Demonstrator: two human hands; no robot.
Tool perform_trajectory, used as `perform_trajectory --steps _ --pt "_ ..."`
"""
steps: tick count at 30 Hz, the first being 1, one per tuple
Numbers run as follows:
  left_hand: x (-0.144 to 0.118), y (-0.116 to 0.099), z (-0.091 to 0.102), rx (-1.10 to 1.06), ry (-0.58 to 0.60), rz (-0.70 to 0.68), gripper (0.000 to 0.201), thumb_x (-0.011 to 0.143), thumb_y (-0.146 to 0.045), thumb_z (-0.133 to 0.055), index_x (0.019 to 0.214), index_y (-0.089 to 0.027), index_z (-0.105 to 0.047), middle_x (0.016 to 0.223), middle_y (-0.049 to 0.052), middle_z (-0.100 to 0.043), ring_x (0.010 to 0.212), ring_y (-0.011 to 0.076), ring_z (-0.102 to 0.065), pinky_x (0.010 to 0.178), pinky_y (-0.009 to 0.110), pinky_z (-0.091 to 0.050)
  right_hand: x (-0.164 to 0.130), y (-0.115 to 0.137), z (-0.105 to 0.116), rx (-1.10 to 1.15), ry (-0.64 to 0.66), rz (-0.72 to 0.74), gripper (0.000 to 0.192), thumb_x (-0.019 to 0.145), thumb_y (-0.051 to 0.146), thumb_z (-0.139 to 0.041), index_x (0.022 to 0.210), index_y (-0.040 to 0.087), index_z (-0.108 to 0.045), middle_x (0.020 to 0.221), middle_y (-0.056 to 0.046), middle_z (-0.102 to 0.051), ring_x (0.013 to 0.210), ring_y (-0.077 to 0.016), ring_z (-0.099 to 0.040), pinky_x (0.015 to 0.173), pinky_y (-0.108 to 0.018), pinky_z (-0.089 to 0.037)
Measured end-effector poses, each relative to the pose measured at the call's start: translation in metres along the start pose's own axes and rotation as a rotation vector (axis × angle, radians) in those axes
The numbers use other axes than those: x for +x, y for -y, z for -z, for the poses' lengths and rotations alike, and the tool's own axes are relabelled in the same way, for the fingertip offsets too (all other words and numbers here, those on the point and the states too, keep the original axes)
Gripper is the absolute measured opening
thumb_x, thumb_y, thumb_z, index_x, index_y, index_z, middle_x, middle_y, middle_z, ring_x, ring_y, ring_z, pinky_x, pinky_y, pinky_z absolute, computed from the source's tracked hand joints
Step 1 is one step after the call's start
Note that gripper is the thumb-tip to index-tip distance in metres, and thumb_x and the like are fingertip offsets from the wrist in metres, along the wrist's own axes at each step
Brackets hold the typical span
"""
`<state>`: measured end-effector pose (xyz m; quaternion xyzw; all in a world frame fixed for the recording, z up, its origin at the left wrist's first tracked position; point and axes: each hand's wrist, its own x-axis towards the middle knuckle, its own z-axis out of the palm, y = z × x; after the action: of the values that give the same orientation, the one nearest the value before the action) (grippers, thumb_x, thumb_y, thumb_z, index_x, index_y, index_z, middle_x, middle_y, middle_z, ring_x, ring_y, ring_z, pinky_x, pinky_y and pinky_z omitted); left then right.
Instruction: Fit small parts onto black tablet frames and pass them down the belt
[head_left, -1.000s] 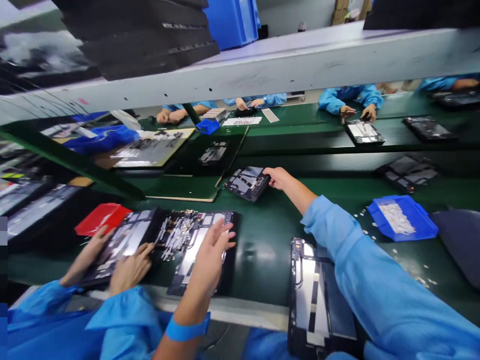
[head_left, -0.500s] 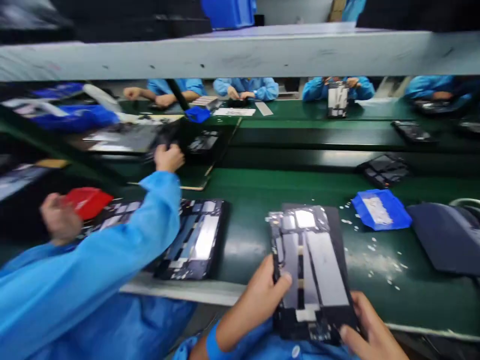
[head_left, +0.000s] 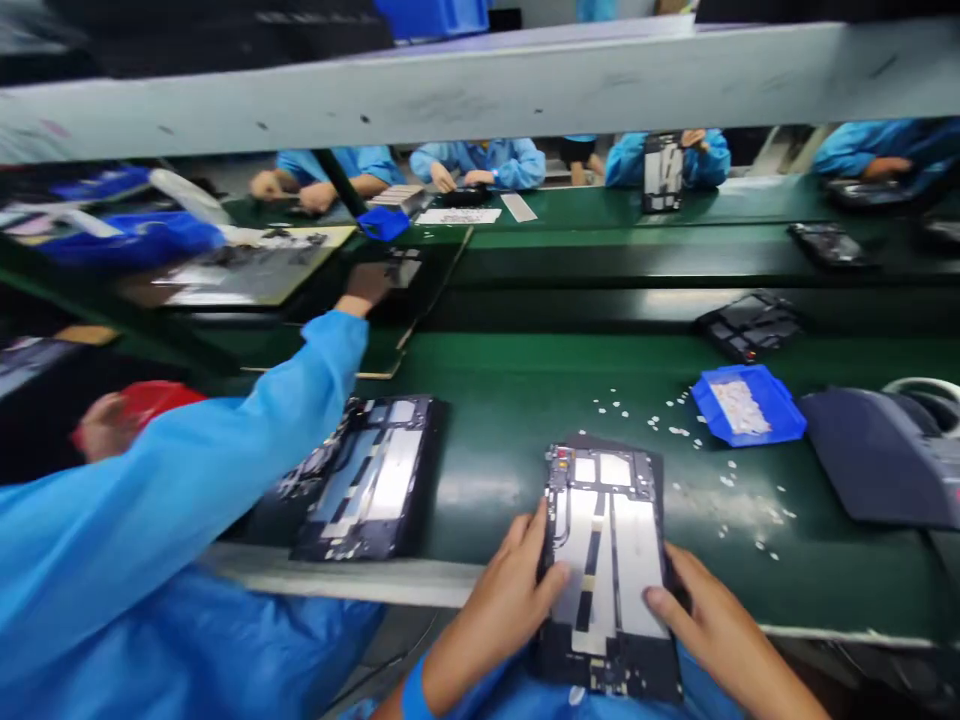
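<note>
Between my two hands is an opened tablet, its inner side up with silvery battery panels and dark strips showing. My left hand grips its left edge, thumb on top. On the right edge my right hand is closed the same way, thumb over the battery panel. A second dark flat piece shows behind the tablet's top and right edges; what it is I cannot tell. The tablet's near end overhangs the front edge of the green bench. Small white bits lie scattered beyond it.
A blue tray of white bits and a dark grey device stand right. Another opened tablet lies left, under a co-worker's blue sleeve. A shelf beam crosses above. Several co-workers sit opposite.
The tablet in my hands has straightened and now squares up more with the dark piece behind it. The co-worker's arm on the left has reached further over the bench.
</note>
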<state>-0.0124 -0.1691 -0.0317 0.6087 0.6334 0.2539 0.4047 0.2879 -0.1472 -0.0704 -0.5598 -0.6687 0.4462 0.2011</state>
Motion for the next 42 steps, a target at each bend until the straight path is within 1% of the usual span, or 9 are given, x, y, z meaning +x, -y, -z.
perform_trajectory --steps 5,11,13,18,24,30,33,37,42 --pt "0.054 -0.005 0.032 0.296 -0.233 -0.114 0.043 0.1 -0.029 -0.047 0.14 -0.026 -0.064 0.128 0.013 -0.064 0.121 0.0318 -0.06 0.107 0.049 -0.048 0.015 0.023 0.026 -0.028 -0.185 -0.033 0.051 0.096 0.05 -0.055 0.139 0.023 -0.062 0.134 -0.014 -0.066 0.102 -0.0273 -0.071 0.074 -0.038 -0.061" --pt "0.112 -0.038 0.041 0.697 -0.058 -0.364 0.043 0.099 -0.016 -0.047 0.135 -0.027 -0.068 0.12 0.012 -0.071 0.101 0.0288 -0.064 0.088 0.042 -0.052 0.043 0.064 0.029 -0.079 -0.178 0.219 0.035 0.097 0.035 -0.057 0.128 0.023 -0.069 0.122 -0.011 -0.069 0.097 -0.0228 -0.069 0.084 -0.038 -0.06" --pt "0.115 -0.036 0.04 0.727 -0.061 -0.405 0.041 0.1 -0.016 -0.047 0.136 -0.024 -0.066 0.115 0.011 -0.073 0.099 0.0283 -0.065 0.087 0.041 -0.051 0.054 0.069 0.027 -0.11 -0.194 0.274 0.031 0.097 0.031 -0.056 0.123 0.021 -0.071 0.115 -0.01 -0.072 0.095 -0.0221 -0.07 0.086 -0.038 -0.059" --pt "0.107 -0.016 0.037 0.628 -0.25 -0.445 0.027 0.103 -0.024 -0.05 0.12 -0.02 -0.071 0.109 0.009 -0.076 0.096 0.0259 -0.068 0.085 0.039 -0.053 0.087 0.075 0.02 -0.224 -0.198 0.361 0.028 0.1 0.021 -0.052 0.118 0.021 -0.074 0.107 -0.008 -0.074 0.1 -0.0224 -0.07 0.09 -0.036 -0.057" --pt "0.106 -0.013 0.03 0.674 -0.255 -0.491 0.02 0.1 -0.022 -0.057 0.11 -0.022 -0.074 0.099 0.008 -0.074 0.086 0.0248 -0.066 0.076 0.038 -0.052 0.131 0.1 0.009 -0.261 -0.111 0.403 0.028 0.099 0.018 -0.056 0.12 0.021 -0.075 0.11 -0.008 -0.076 0.103 -0.0221 -0.07 0.096 -0.036 -0.055" --pt "0.107 -0.003 0.023 0.328 -0.357 -0.604 0.018 0.098 -0.013 -0.055 0.098 -0.022 -0.07 0.1 0.005 -0.071 0.093 0.0196 -0.066 0.084 0.032 -0.054 0.153 0.11 -0.003 -0.094 0.007 0.381 0.028 0.098 0.015 -0.057 0.114 0.023 -0.078 0.116 -0.005 -0.078 0.11 -0.0204 -0.071 0.1 -0.034 -0.052" --pt "0.11 0.0 0.018 0.159 -0.408 -0.556 0.015 0.095 -0.014 -0.059 0.094 -0.023 -0.071 0.095 0.003 -0.068 0.089 0.0173 -0.066 0.079 0.029 -0.054 0.158 0.112 -0.014 0.039 0.135 0.341 0.021 0.093 0.014 -0.062 0.104 0.022 -0.079 0.103 -0.001 -0.08 0.096 -0.0168 -0.073 0.086 -0.027 -0.053" --pt "0.103 -0.004 0.013 0.057 -0.421 -0.371 0.011 0.093 -0.019 -0.06 0.093 -0.022 -0.071 0.09 0.003 -0.07 0.083 0.0171 -0.066 0.072 0.028 -0.053 0.155 0.115 -0.02 0.142 0.114 0.198 0.008 0.088 0.014 -0.07 0.091 0.019 -0.076 0.083 0.0 -0.077 0.074 -0.013 -0.069 0.067 -0.022 -0.047" --pt "0.085 -0.013 0.009 -0.029 -0.366 -0.13 0.017 0.088 -0.03 -0.066 0.099 -0.022 -0.076 0.087 0.003 -0.075 0.073 0.017 -0.066 0.067 0.028 -0.051 0.144 0.116 -0.023 0.028 0.026 0.296 0.013 0.095 0.015 -0.065 0.097 0.02 -0.076 0.094 -0.001 -0.079 0.086 -0.0157 -0.072 0.077 -0.025 -0.05"
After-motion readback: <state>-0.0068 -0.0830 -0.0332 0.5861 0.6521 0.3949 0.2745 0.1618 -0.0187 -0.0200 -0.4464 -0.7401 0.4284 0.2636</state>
